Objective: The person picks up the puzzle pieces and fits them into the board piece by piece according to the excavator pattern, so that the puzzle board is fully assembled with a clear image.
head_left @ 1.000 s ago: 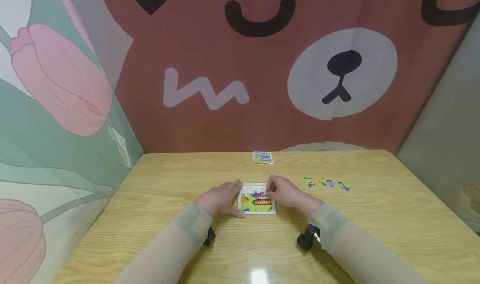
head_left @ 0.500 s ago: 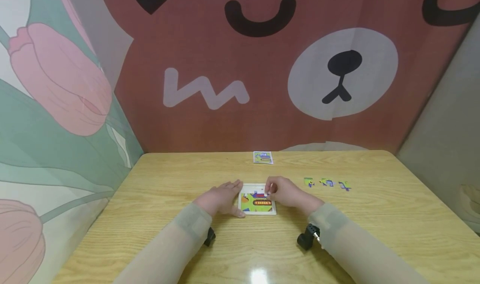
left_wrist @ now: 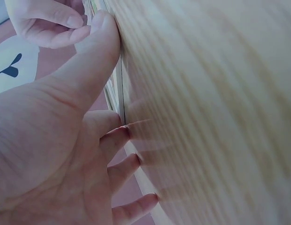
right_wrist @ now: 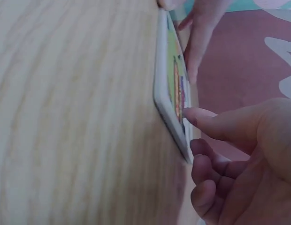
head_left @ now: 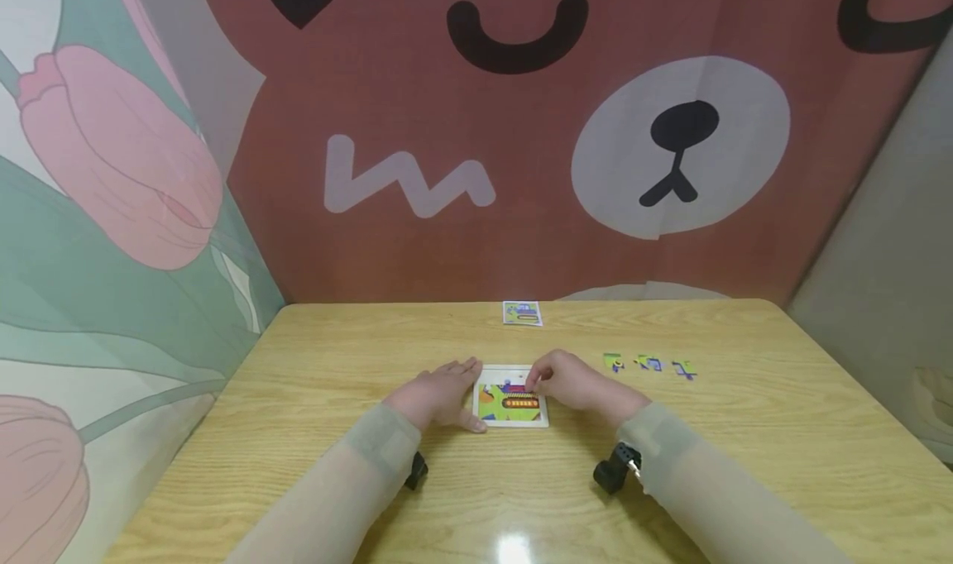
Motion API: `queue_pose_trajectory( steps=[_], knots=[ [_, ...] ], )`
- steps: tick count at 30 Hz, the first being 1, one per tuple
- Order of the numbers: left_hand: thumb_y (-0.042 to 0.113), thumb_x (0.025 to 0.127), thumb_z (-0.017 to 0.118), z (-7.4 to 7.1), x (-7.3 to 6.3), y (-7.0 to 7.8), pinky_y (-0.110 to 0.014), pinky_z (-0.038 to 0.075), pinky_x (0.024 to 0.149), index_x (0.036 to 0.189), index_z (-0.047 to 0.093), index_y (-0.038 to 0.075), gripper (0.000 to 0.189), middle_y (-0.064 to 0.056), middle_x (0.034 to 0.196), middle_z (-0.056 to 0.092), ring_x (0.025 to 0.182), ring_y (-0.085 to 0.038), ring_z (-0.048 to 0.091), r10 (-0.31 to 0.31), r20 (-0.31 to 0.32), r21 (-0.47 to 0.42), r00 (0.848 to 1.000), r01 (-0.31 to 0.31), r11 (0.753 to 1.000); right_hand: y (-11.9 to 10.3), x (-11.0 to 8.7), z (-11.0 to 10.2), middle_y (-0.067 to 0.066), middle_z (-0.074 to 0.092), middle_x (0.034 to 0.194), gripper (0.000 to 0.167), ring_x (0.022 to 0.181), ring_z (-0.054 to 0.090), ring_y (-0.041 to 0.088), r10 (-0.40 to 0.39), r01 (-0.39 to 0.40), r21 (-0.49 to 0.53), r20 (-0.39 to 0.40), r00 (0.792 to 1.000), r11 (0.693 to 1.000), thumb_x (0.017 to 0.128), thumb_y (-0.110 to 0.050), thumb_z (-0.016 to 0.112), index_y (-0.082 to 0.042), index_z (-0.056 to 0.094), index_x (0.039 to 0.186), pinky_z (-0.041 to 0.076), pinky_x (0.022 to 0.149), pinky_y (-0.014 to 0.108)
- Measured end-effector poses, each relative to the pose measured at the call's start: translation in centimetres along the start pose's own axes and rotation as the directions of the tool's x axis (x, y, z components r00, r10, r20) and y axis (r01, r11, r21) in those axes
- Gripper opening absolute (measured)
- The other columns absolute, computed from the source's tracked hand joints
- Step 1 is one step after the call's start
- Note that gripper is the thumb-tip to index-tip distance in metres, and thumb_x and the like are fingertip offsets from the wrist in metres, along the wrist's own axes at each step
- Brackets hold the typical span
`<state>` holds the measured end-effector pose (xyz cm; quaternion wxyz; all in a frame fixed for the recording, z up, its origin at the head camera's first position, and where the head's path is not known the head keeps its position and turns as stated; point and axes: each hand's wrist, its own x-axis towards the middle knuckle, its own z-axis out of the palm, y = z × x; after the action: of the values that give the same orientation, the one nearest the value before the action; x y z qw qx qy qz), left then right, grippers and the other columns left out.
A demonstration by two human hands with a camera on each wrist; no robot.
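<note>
A shallow white puzzle tray point(head_left: 476, 423) lies on the table, its lower part filled by a colourful picture with an orange-and-red track on green. My left hand point(head_left: 445, 392) braces the tray's left side, thumb at the near corner and fingers spread towards the far one. In the left wrist view the left thumb point(left_wrist: 101, 40) lies along the tray's edge. My right hand point(head_left: 562, 378) pinches a small puzzle piece, mostly hidden by the fingers, at the picture's upper right. The right wrist view has the right thumb point(right_wrist: 197, 118) right at the picture, the lower fingers curled beside the tray.
Loose puzzle pieces lie in a row to the right: one green point(head_left: 613, 361), one green and blue point(head_left: 649, 363), one blue and green point(head_left: 684, 370). A picture card point(head_left: 523, 313) rests near the back edge of the wooden table point(head_left: 335, 341), before a bear-patterned curtain point(head_left: 417, 258).
My right hand has shifted slightly, its fingertips lower and closer over the picture's upper right. The left hand and the loose pieces have stayed in place.
</note>
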<state>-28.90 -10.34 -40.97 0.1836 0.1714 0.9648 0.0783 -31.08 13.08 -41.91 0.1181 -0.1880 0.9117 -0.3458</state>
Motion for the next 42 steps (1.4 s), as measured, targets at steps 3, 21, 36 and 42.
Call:
queue_pose_trajectory(
  steps=[3, 21, 36, 42],
  knots=[
    [0.059, 0.077, 0.073, 0.0, 0.0, 0.1, -0.056, 0.019, 0.115, 0.159, 0.021, 0.017, 0.106, 0.002, 0.164, 0.016, 0.149, -0.025, 0.015, 0.001, -0.001, 0.008, 1.000, -0.001, 1.000, 0.1, -0.2, -0.6, -0.001, 0.066, 0.090, 0.016, 0.084, 0.055, 0.016, -0.037, 0.037, -0.008, 0.026, 0.999, 0.999, 0.094, -0.002, 0.064, -0.012, 0.074, 0.086, 0.046, 0.079, 0.038],
    [0.060, 0.077, 0.074, -0.1, 0.0, -0.1, -0.057, 0.019, 0.115, 0.159, 0.022, 0.015, 0.106, -0.001, 0.164, 0.016, 0.148, -0.026, 0.016, 0.016, -0.012, 0.017, 1.000, -0.016, 1.000, 5.4, -0.6, -9.8, 0.012, 0.063, 0.089, 0.011, 0.078, 0.058, 0.025, 0.055, -0.077, -0.149, -0.148, 0.987, 0.986, 0.088, -0.003, 0.068, 0.002, 0.067, 0.098, 0.051, 0.065, 0.039],
    [0.059, 0.077, 0.074, 0.1, 0.0, 0.0, -0.055, 0.019, 0.116, 0.159, 0.021, 0.017, 0.106, 0.002, 0.164, 0.016, 0.149, -0.025, 0.015, 0.010, -0.006, 0.008, 1.000, -0.010, 1.000, 10.0, -1.0, -9.6, 0.012, 0.060, 0.094, 0.028, 0.085, 0.053, 0.025, 0.111, -0.115, -0.094, -0.045, 0.993, 0.989, 0.078, -0.006, 0.083, 0.000, 0.058, 0.091, 0.045, 0.074, 0.035],
    [0.059, 0.077, 0.074, 0.0, 0.0, 0.0, -0.055, 0.019, 0.116, 0.159, 0.021, 0.017, 0.106, 0.002, 0.164, 0.016, 0.149, -0.025, 0.015, -0.001, -0.002, -0.003, 1.000, 0.001, 1.000, 10.0, -0.8, -9.5, 0.010, 0.059, 0.085, 0.027, 0.077, 0.052, 0.022, 0.055, -0.061, -0.065, -0.096, 0.994, 0.996, 0.076, 0.000, 0.080, 0.000, 0.055, 0.084, 0.046, 0.066, 0.032]
  ],
)
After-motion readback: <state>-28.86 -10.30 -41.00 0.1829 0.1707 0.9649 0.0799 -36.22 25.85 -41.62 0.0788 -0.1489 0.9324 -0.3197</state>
